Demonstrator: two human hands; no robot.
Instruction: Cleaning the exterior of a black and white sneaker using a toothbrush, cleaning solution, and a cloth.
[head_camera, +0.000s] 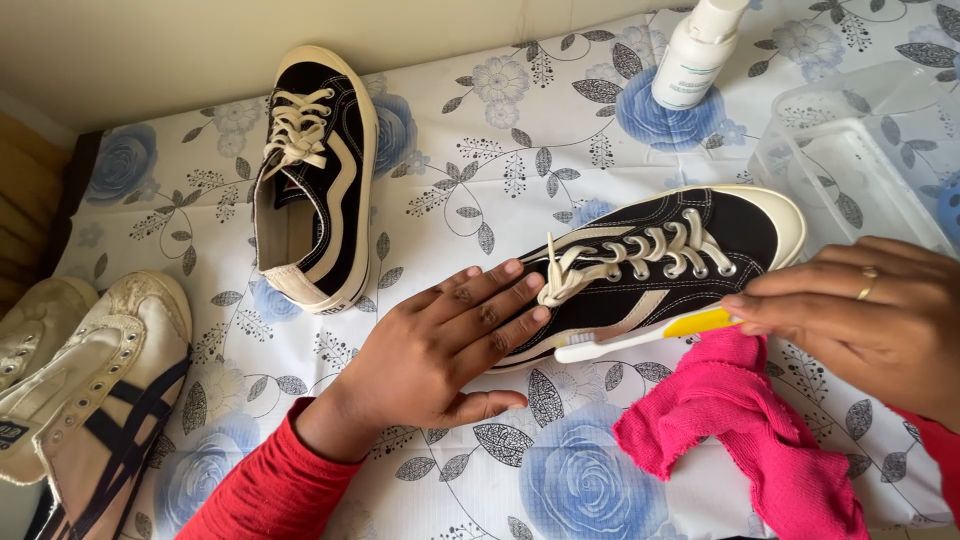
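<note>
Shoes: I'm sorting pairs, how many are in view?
4: one black shoe under the hands, another upper left, two white shoes at the left edge, partly cropped.

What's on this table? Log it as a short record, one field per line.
surface: floral tablecloth
left hand: left hand lies flat on the heel end of the black sneaker
right hand: right hand holds a yellow-and-white toothbrush against that sneaker's side
cloth: pink cloth beneath the right hand
other shoes: second black sneaker lying apart; worn cream shoes at left edge
behind: white bottle, clear plastic tub
</note>
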